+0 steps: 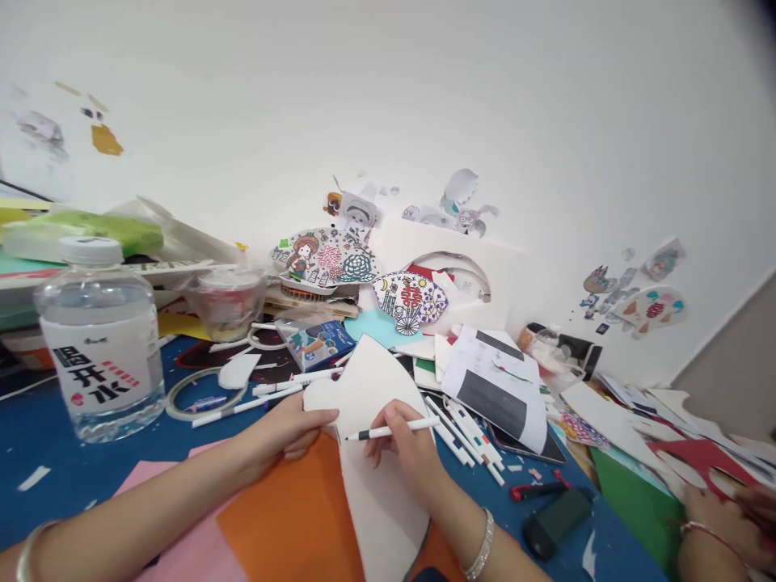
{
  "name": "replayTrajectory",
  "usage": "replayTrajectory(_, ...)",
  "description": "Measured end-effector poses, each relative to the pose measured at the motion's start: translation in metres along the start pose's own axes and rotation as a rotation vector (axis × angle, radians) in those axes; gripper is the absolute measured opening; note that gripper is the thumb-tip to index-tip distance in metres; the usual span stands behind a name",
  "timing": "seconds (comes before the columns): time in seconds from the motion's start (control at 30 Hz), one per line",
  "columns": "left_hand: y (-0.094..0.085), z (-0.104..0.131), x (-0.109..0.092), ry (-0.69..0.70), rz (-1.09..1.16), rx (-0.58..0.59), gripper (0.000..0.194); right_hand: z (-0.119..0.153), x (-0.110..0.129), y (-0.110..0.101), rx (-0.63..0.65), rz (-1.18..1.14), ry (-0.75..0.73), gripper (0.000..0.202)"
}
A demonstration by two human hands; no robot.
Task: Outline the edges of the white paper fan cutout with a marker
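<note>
My right hand (403, 444) is closed around a white marker (418, 423) with a dark tip, which points left over a large white paper cutout (381, 493). The cutout has a rounded, curved outline and is tilted up toward me. At its upper left edge my left hand (297, 428) pinches the paper, thumb on the front and fingers behind. Below it lie an orange sheet (291, 509) and a pink sheet (187, 525). Whether the marker tip touches the paper I cannot tell.
A large water bottle (100, 347) stands at left beside a tape roll (182, 400). Several white markers (466, 436) lie right of the cutout, near a dark green pen-like case (554, 521). Decorated cutouts (412, 299) lean at the wall. Another person's hand (721, 517) is at far right.
</note>
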State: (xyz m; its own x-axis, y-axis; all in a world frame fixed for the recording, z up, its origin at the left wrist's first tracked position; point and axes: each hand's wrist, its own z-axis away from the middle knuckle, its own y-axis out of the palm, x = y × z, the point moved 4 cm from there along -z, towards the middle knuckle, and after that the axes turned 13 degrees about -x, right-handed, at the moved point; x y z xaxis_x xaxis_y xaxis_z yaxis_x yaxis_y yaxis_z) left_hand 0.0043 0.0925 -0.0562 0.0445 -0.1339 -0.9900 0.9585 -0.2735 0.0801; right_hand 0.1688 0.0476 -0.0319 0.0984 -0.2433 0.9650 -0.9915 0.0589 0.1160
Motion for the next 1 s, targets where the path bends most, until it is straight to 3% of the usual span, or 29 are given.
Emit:
replayTrajectory(0.53, -0.0008, -0.0021, 0.0025, -0.005, -0.035, -0.023, 0.036, -0.0003, 0.0006, 0.0013, -0.001, 0.009, -0.024, 0.040)
replayTrajectory(0.73, 0.0019, 0.0003, -0.0005, -0.005, -0.067, 0.021, 0.038, -0.0023, -0.0025, -0.0001, -0.003, -0.017, -0.042, 0.039)
replayTrajectory(1.0, 0.0024, 0.0030, -0.0032, 0.000, -0.044, 0.003, 0.030, 0.0005, -0.0010, 0.0021, 0.034, 0.011, -0.057, 0.040)
